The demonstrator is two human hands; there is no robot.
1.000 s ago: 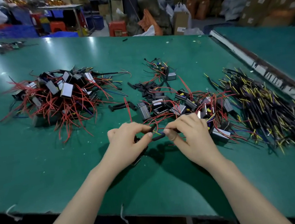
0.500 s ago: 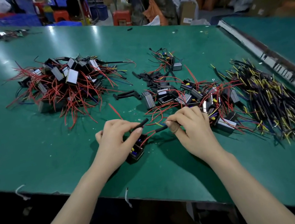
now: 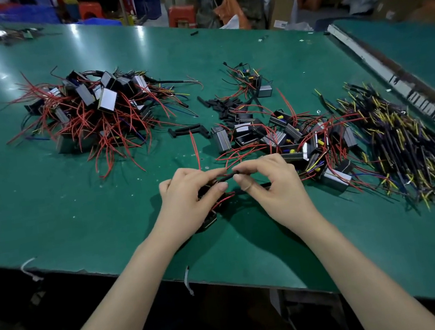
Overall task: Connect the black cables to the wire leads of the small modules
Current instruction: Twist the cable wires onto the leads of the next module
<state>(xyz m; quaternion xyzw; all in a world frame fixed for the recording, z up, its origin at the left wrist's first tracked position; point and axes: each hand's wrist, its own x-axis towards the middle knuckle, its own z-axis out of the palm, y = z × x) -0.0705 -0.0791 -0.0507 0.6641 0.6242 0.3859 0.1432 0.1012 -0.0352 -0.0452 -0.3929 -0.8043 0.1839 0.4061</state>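
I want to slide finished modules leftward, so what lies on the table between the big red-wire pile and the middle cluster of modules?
In the head view, a short black piece and one loose red wire; otherwise bare green table.

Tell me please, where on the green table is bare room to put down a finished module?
Bare green table lies near the front edge, left of the left hand and below the red-wire pile. Another free patch lies between the right hand and the front edge. It is crowded behind the hands, at the module cluster, and right, at the black cables.
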